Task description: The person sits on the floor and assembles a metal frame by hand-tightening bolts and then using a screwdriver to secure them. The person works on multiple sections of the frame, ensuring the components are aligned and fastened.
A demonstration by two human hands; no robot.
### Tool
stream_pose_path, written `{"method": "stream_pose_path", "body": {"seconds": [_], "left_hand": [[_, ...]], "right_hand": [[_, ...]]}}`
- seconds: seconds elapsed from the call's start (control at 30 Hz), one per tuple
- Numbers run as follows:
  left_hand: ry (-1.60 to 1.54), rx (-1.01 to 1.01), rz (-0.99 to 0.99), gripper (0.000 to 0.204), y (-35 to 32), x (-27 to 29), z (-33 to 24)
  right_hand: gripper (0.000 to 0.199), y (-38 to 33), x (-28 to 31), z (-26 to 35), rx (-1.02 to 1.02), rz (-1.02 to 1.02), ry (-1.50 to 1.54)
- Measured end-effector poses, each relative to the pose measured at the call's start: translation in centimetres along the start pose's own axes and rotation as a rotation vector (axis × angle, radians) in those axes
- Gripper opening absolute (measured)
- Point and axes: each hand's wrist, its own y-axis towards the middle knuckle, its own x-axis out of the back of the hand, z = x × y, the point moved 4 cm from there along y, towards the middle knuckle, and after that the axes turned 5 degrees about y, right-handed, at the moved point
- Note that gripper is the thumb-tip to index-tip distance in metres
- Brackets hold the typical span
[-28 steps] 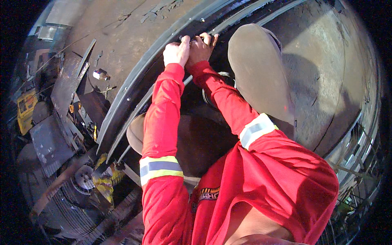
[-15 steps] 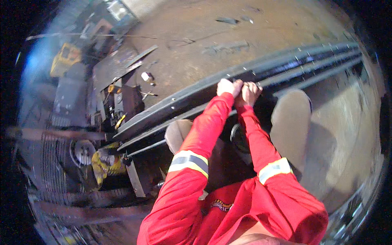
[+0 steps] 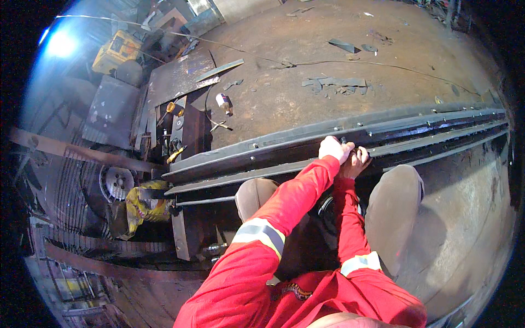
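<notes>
Across my thighs and knees lies a long dark channel-like assembly [image 3: 219, 159], with a row of small bolts [image 3: 254, 145] along its far strip. Over its middle, my left hand [image 3: 333, 148] is closed, thumb toward the other hand. My right hand [image 3: 355, 162] is right beside it, fingers curled and closed. Something small and dark shows between the two hands, but its kind cannot be made out. Beneath my right forearm, a round dark object [image 3: 326, 206] is partly hidden between my legs.
At the left stand a yellow machine [image 3: 116, 52], a round metal disc [image 3: 116, 183] and a yellow bag [image 3: 143, 210]. A small bottle [image 3: 223, 102] and a yellow-handled tool [image 3: 176, 154] lie beyond the assembly. A thin cable [image 3: 262, 57] crosses the brown floor, with flat scraps [image 3: 343, 45] scattered about.
My view has tilted, so the assembly and floor appear lower in the picture. Both hands stay together over the assembly's middle, with the right hand's fingers shifted slightly.
</notes>
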Motion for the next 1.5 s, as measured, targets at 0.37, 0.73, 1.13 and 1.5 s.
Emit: {"method": "stream_pose_path", "body": {"seconds": [0.37, 0.73, 1.13, 1.5], "left_hand": [[0.305, -0.125, 0.202, 0.060, -1.6, 2.9, -1.6], [0.226, -0.479, -0.061, 0.036, -7.5, 9.2, -2.5], [0.240, -0.594, -0.184, 0.033, -6.7, 10.9, -1.7], [0.088, -0.746, -0.258, 0.030, -6.7, 13.5, -2.4]], "right_hand": [[0.028, 0.7, -0.5, 1.0, -0.071, 0.121, -0.064], [0.029, 1.6, -0.6, 0.4, 0.005, 0.101, -0.109], [0.030, 3.4, 0.0, -1.4, 0.100, 0.103, -0.190], [0.031, 5.2, 3.3, 3.3, 0.278, 0.264, -0.291]]}}
